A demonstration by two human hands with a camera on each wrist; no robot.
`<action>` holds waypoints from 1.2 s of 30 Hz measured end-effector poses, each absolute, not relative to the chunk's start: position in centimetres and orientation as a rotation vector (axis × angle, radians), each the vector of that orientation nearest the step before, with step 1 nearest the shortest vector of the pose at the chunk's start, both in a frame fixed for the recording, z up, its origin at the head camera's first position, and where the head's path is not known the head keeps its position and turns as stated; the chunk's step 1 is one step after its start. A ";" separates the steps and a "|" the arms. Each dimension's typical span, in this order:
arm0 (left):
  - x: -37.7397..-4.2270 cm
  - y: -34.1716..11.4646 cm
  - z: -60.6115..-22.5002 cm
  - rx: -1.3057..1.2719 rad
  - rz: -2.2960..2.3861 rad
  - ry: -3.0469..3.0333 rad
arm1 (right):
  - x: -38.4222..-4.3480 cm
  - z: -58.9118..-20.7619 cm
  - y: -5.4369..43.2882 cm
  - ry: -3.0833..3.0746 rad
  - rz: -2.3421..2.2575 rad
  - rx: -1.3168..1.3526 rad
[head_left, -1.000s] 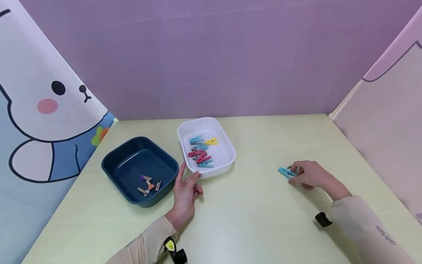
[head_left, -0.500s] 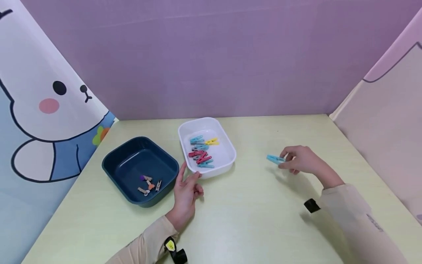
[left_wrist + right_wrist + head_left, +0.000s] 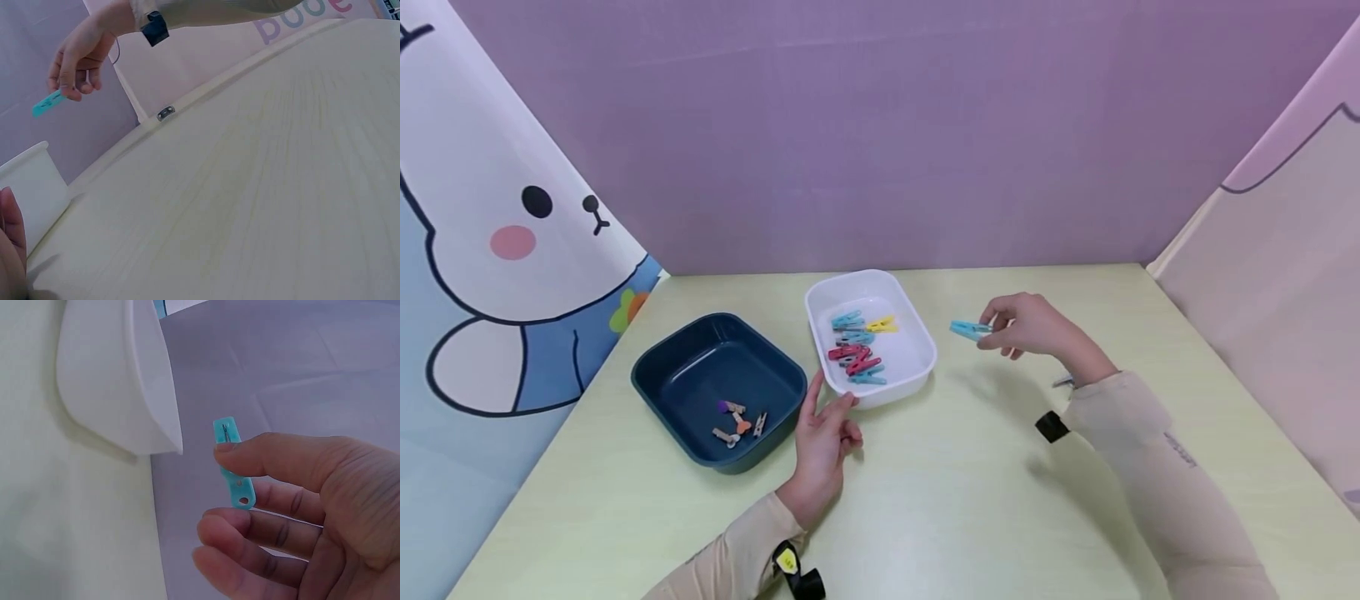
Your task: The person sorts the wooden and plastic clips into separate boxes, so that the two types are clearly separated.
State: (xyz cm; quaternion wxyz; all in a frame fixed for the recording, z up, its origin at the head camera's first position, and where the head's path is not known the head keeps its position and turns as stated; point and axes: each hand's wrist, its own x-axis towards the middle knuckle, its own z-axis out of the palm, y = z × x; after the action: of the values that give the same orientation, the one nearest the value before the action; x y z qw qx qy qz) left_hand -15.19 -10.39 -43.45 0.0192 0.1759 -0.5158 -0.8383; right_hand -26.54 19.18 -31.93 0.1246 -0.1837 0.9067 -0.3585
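In the head view my right hand (image 3: 1030, 323) pinches a light blue clothespin (image 3: 970, 330) above the table, to the right of the white tray (image 3: 917, 367). The right wrist view shows the thumb pressed on that clothespin (image 3: 228, 431), apart from the tray's wall (image 3: 112, 375). My left hand (image 3: 820, 454) rests at the tray's near left corner, forefinger and thumb stretched toward it, the other fingers bent. Several clothespins lie in the white tray: blue ones, red ones (image 3: 863, 365) and yellow (image 3: 882, 324).
A dark blue basin (image 3: 681, 425) left of the white tray holds several small wooden pegs (image 3: 726, 437). A grey clip (image 3: 165, 113) lies on the table (image 3: 955, 500), partly behind my right sleeve in the head view. Fabric walls (image 3: 910, 150) border the table.
My right hand has lifted the blue clothespin off the table and carried it left and away from me, toward the white tray. My left hand has stayed in place.
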 end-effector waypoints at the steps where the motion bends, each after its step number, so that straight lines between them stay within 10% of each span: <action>1: -15.2 -10.4 -43.5 0.547 -2.601 -1.598 | -26.8 -31.8 18.8 2.643 -1.046 -0.541; 36: -14.8 -10.7 -43.3 0.526 -2.604 -1.657 | -32.8 -34.8 3.6 2.403 -1.115 -0.205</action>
State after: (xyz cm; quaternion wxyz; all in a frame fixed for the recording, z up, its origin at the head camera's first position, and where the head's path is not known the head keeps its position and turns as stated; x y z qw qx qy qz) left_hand -14.76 -10.66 -43.28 0.0052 0.1681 -0.5293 -0.8316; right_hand -32.81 3.56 -34.84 0.2398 -0.0749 0.8780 -0.4074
